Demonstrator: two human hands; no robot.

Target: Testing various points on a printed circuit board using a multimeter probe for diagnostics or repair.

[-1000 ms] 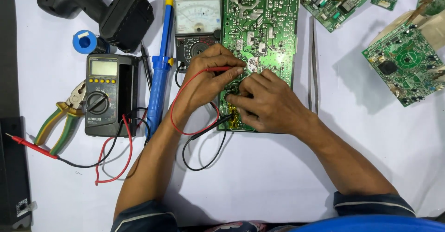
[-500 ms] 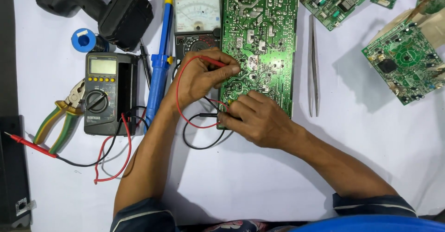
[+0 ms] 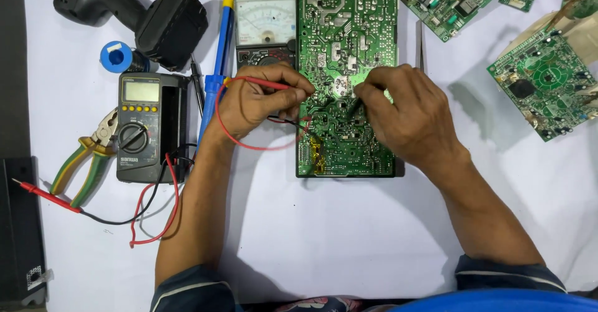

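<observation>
A green circuit board (image 3: 346, 44) lies solder side up in the middle of the white table. My left hand (image 3: 258, 103) grips a red test probe (image 3: 261, 83) at the board's left edge, its red lead looping below the wrist. My right hand (image 3: 405, 113) rests on the board's right half and pinches a black test probe (image 3: 352, 108), tip touching the board's middle. An analog multimeter (image 3: 265, 28) sits just above my left hand, partly hidden by it.
A digital multimeter (image 3: 144, 128) with red and black leads, green-handled pliers (image 3: 87, 159), a blue soldering iron (image 3: 218, 69), a black cordless drill (image 3: 137, 13) and a solder spool (image 3: 116, 55) lie at left. More green circuit boards (image 3: 542, 81) lie at top right.
My right hand has moved up and right, from the board's lower left edge to its middle. My left hand has shifted slightly left with the red probe.
</observation>
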